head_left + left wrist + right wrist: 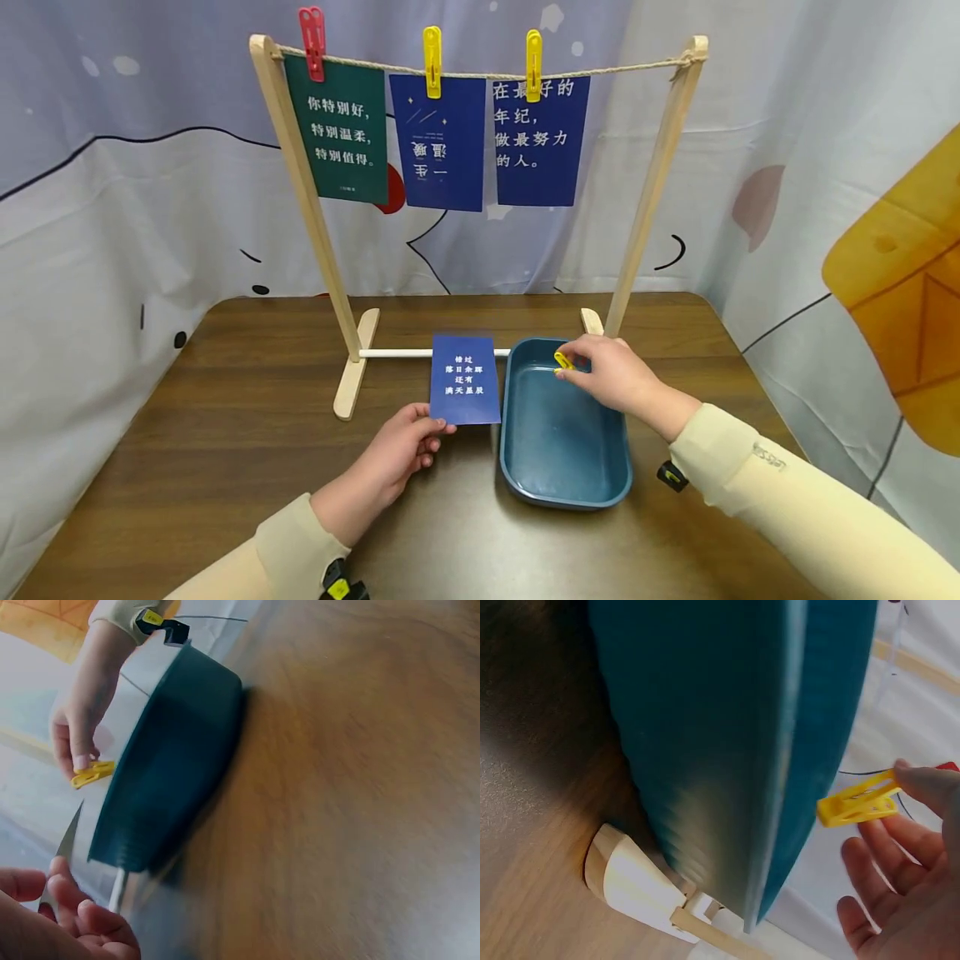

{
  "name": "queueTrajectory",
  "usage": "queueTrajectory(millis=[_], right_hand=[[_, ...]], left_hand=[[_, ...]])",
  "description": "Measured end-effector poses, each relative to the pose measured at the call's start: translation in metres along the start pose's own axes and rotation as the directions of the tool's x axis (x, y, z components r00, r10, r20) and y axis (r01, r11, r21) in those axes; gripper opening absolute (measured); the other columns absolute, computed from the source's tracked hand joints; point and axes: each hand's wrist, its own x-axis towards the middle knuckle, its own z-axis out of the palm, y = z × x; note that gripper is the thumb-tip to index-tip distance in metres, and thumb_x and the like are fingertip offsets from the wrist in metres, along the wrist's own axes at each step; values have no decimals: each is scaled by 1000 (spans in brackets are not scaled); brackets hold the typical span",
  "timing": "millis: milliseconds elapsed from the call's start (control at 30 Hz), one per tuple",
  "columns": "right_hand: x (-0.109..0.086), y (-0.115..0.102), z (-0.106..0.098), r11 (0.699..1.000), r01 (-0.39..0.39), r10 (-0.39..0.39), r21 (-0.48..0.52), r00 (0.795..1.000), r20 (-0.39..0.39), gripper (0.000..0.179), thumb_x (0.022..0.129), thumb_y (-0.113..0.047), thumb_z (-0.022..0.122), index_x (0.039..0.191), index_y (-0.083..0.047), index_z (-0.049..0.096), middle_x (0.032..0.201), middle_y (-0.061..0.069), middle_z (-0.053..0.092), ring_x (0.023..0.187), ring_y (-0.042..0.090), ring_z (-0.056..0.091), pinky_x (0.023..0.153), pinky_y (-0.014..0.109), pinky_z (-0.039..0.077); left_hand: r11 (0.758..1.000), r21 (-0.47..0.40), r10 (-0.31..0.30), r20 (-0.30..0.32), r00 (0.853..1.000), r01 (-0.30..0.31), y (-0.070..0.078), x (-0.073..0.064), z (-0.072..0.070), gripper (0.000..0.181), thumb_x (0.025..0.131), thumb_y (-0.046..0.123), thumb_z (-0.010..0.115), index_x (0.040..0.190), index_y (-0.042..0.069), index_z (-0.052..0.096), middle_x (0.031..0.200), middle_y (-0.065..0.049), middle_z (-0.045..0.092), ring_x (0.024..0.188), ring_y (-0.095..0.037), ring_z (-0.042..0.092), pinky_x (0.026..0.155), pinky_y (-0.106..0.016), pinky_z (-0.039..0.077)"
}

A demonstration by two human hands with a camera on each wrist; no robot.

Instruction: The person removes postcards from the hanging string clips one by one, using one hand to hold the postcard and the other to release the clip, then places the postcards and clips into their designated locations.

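My left hand [397, 450] pinches a dark blue card [465, 379] with white lettering by its lower left corner; in the left wrist view the card shows nearly edge-on. Over the far part of a teal tray [566, 500], my right hand [611, 371] pinches a yellow clothespin [859, 801] between thumb and fingers. A cord [480, 76] carries a green card [341, 133] under a red clothespin [312, 43], plus two blue cards, one upside down [442, 150] and one upright [536, 146], each under a yellow clothespin.
The cord is tied between two wooden posts, left [307, 192] and right [654, 192], on feet standing on the brown table [247, 400]. A white rod [397, 353] runs low between them. Behind hangs a patterned curtain [135, 208].
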Motion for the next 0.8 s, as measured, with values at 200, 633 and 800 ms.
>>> queueTrajectory(millis=[200,633,800], right_hand=[[8,3,14,989,10,7,-150,994,110,31,88,-29,75,112,-10,73,98,-1,70,91,17,64,86,45,40],[23,12,30,967,33,23,-251,976,216,30,88,-26,75,113,-8,72,104,5,70,99,24,64,87,48,42],[28,16,36,963,38,28,-267,971,238,31,89,-23,75,115,-6,71,109,9,70,105,27,64,91,51,42]], left_hand=[[996,58,-69,39,997,66,-10,-3,-12,17,96,4,52,113,-1,48,92,-5,71,64,-9,45,51,-21,36],[988,73,-149,179,972,138,-16,-20,-27,70,100,23,52,149,-7,13,101,-9,73,69,-12,55,57,-25,41],[971,227,-123,172,977,82,-10,-27,-29,68,99,27,56,150,-3,22,100,-9,72,69,-13,60,55,-26,42]])
